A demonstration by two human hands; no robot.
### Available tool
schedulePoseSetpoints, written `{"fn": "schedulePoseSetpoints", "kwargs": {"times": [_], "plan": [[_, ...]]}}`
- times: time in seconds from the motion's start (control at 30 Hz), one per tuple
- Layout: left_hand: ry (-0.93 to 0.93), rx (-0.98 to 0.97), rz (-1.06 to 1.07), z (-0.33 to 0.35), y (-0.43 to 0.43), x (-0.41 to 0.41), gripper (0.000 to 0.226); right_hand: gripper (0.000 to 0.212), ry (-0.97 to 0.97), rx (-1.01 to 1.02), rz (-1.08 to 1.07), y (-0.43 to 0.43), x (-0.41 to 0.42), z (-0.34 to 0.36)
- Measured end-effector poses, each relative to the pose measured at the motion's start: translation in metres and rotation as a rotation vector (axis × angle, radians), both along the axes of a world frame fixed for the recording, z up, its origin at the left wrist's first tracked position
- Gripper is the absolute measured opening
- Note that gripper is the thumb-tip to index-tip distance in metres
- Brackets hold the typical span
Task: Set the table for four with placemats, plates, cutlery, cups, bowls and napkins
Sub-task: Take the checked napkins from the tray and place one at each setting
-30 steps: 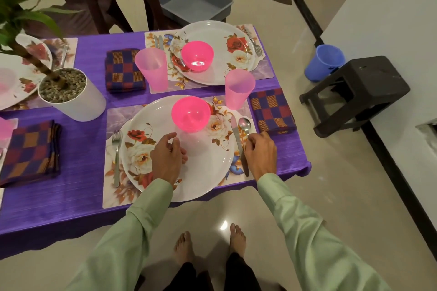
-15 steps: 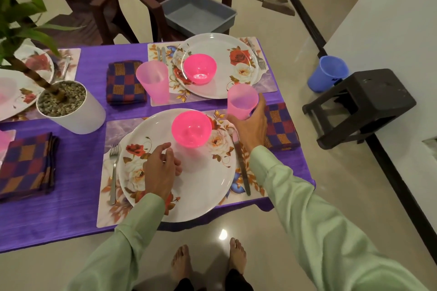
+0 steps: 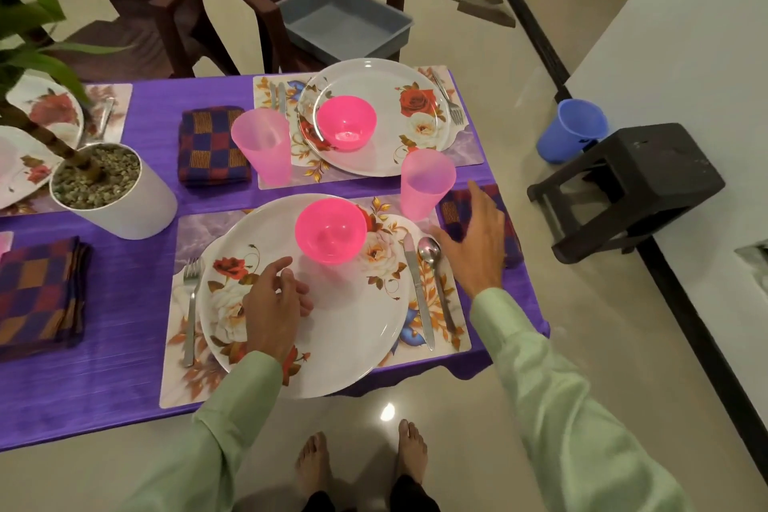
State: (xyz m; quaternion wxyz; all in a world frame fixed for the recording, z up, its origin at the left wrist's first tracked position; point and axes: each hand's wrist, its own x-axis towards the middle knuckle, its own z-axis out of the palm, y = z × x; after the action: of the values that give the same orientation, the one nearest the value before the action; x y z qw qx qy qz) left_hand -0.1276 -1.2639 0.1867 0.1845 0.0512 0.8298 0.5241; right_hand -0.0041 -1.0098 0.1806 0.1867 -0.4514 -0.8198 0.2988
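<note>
The last little fixes seem to be under way at the near place on the purple table (image 3: 116, 378). A flowered plate (image 3: 353, 324) is laid on a placemat (image 3: 187, 378). A pink bowl (image 3: 330, 229) is set on the plate at 12 o'clock. A fork (image 3: 191, 303) is laid at 9 o'clock of the plate. A knife (image 3: 417, 291) and a spoon (image 3: 434, 278) are laid side by side at 3 o'clock. A pink cup (image 3: 426, 183) is stood at 1 o'clock, just past the spoon.

The left hand (image 3: 272, 303) is rested on the plate at about 8 o'clock. Its fingers are loosely bent and nothing is held. The right hand (image 3: 478, 245) is spread wide, with the fingers apart, over a checked napkin (image 3: 451, 216) at 2 o'clock of the plate. Nothing is gripped by it. It cannot be told if the napkin is touched.

A second plate (image 3: 386, 75) with its own bowl, cup and napkin is seen at 12 o'clock. A white plant pot (image 3: 120, 195) is stood at 10 o'clock.

The napkin is likely the thing being tidied. Next, it would need to be pressed flat or slid in line with the placemat. Care is needed, since the light cup is just beside the fingers and the table edge is close at 3 o'clock.
</note>
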Motion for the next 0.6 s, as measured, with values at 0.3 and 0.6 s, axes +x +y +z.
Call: {"fn": "schedulePoseSetpoints", "kwargs": {"times": [0.3,0.6], "plan": [[-0.003,0.017,0.01,0.002,-0.003,0.008,0.029,0.063,-0.559,0.298,0.167,0.005,0.049,-0.043],[0.033,0.039,0.012,0.006,-0.008,0.017,0.03,0.065,-0.61,0.274,0.179,0.008,0.045,-0.047]]}}
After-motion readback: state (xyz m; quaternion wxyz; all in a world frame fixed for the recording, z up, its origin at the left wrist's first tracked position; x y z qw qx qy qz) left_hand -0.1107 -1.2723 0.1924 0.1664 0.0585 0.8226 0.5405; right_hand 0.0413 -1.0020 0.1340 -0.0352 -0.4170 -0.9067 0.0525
